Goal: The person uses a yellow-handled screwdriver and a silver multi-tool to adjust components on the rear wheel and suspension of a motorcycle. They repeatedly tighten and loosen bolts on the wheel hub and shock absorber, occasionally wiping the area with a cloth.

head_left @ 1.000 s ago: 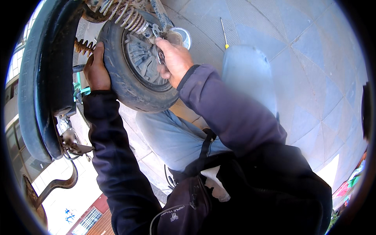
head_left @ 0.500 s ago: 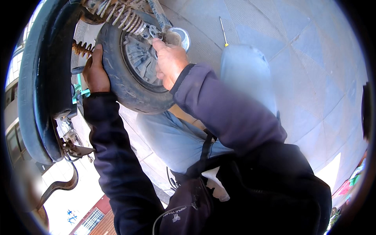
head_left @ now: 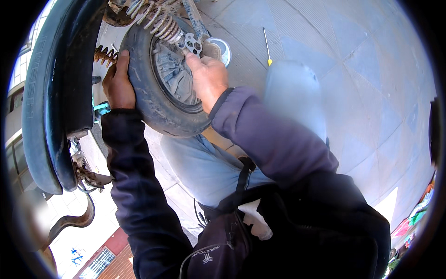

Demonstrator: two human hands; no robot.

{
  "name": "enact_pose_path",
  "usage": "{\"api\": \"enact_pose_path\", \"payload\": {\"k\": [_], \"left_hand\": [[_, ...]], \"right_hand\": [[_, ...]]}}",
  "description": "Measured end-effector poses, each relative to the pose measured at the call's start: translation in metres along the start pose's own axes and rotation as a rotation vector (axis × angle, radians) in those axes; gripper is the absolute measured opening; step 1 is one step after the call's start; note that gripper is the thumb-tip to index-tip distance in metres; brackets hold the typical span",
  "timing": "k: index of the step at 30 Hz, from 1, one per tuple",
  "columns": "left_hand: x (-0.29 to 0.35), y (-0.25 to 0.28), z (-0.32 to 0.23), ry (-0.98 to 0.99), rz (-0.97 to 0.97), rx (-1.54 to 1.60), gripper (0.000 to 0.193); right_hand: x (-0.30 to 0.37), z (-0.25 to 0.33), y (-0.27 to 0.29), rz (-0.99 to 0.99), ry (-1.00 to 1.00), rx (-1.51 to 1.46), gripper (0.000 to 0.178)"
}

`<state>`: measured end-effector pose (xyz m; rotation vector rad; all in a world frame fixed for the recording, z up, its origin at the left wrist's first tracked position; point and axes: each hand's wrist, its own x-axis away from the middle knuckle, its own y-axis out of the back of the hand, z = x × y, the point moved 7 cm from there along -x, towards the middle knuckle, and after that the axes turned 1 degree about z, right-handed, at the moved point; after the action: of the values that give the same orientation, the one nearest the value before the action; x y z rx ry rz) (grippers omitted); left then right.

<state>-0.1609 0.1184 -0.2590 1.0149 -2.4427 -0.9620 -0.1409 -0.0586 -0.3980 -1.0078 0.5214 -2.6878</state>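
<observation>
A black tyre [head_left: 144,90] on a dusty metal wheel hub [head_left: 175,76] stands in front of me. My left hand [head_left: 120,84] grips the tyre's left side, thumb pointing up along the tread. At the hub's upper right, by the axle end, my right hand [head_left: 209,76] is closed on a flat metal spanner [head_left: 192,44] with several holes. Its holed head shows past my thumb, next to the foot of a coil-spring shock absorber [head_left: 162,27]. My fingers hide the rest of the spanner.
A screwdriver [head_left: 268,49] with a yellow handle lies on the paved ground [head_left: 353,69] beyond my right knee [head_left: 295,88]. The vehicle's long black seat [head_left: 39,121] runs down the left. A round metal cover [head_left: 218,50] is right of the shock absorber.
The spanner's head has turned so its holes face me more fully. My right hand has shifted slightly right and down; my left hand stays on the tyre. The whole view has shifted slightly.
</observation>
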Motion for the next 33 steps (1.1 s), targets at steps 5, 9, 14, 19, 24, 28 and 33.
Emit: {"api": "enact_pose_path", "payload": {"k": [5,9,14,19,24,28,33], "left_hand": [[0.003,-0.001,-0.003,-0.019,-0.015,-0.027,0.053],[-0.001,0.001,0.004,-0.018,0.000,-0.020,0.054],[0.002,0.001,0.001,-0.002,-0.015,-0.056,0.054],[0.001,-0.001,0.003,-0.008,-0.007,-0.028,0.054],[0.000,0.001,0.004,-0.027,-0.023,-0.016,0.055],[-0.003,0.000,0.006,-0.027,-0.020,0.011,0.053],[-0.004,0.001,0.010,-0.003,-0.010,0.010,0.051]], "right_hand": [[-0.015,0.000,0.020,-0.112,0.011,-0.038,0.041],[-0.015,0.007,0.019,-0.032,0.007,-0.125,0.042],[-0.014,-0.004,0.014,0.059,-0.034,0.000,0.044],[-0.010,-0.006,0.016,0.117,-0.096,0.029,0.046],[-0.011,-0.003,0.020,0.161,-0.030,0.168,0.046],[-0.016,-0.002,0.022,0.184,0.039,0.239,0.047],[-0.008,0.005,0.022,0.223,-0.016,0.240,0.048]]}}
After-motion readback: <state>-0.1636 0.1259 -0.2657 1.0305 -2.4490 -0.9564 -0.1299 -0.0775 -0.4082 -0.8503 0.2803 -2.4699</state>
